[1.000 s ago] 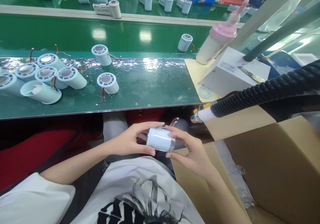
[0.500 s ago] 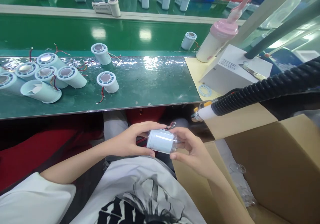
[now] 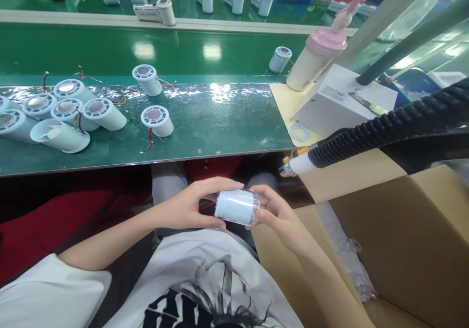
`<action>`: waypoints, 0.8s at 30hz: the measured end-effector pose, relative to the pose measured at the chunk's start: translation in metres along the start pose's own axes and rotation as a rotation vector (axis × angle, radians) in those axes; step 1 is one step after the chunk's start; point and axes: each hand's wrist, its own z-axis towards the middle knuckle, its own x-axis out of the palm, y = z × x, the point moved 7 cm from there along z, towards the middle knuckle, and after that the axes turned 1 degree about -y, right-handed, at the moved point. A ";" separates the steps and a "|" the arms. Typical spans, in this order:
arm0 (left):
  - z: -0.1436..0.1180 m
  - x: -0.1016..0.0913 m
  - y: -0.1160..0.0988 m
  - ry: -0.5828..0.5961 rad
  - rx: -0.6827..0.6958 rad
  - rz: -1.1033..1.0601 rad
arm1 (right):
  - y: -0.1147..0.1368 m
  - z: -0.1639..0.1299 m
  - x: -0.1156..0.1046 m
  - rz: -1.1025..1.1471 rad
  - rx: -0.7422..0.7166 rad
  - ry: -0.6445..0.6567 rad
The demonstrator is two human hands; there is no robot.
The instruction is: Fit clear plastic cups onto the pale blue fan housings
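Observation:
Between my two hands, above my lap, lies a pale blue cylinder [image 3: 236, 207] on its side. A clear plastic sleeve [image 3: 256, 207] surrounds its right end and reaches a little past it. My left hand [image 3: 198, 203] is closed round the cylinder's left end, thumb below and fingers above. At the clear right end, my right hand [image 3: 276, 213] grips with thumb and fingers. Similar pale blue cylinders with wires stand on the bench, the nearest cylinder [image 3: 157, 120] trailing red wires. The held cylinder's far side is hidden.
Several cylinders [image 3: 66, 107] cluster on the bench's left. A black corrugated hose [image 3: 384, 127] with a metal nozzle reaches in from the right. Below it stands an open cardboard box [image 3: 410, 230] with clear plastic pieces. A pink-lidded bottle [image 3: 317, 56] stands beside a white block [image 3: 340, 100].
My right hand's fingers have shifted on the clear end, the thumb moving up and onto it. The wires above the held cylinder no longer show. One cylinder on the green belt has moved slightly right.

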 end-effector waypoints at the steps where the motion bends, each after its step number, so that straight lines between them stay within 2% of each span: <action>1: 0.000 0.000 0.000 0.001 0.003 0.003 | -0.001 0.001 0.001 0.020 0.002 0.005; 9: -0.001 -0.001 -0.002 0.007 0.021 -0.013 | -0.012 0.003 0.003 0.073 0.080 -0.002; 15: 0.006 0.000 0.004 0.006 -0.069 -0.149 | -0.020 0.006 0.002 0.158 0.088 -0.002; 19: 0.030 0.005 0.021 0.040 -0.078 -0.269 | -0.033 0.009 -0.015 0.281 0.025 -0.136; 24: 0.085 0.023 0.046 0.142 -0.072 -0.342 | -0.049 0.012 -0.053 0.399 -0.086 -0.326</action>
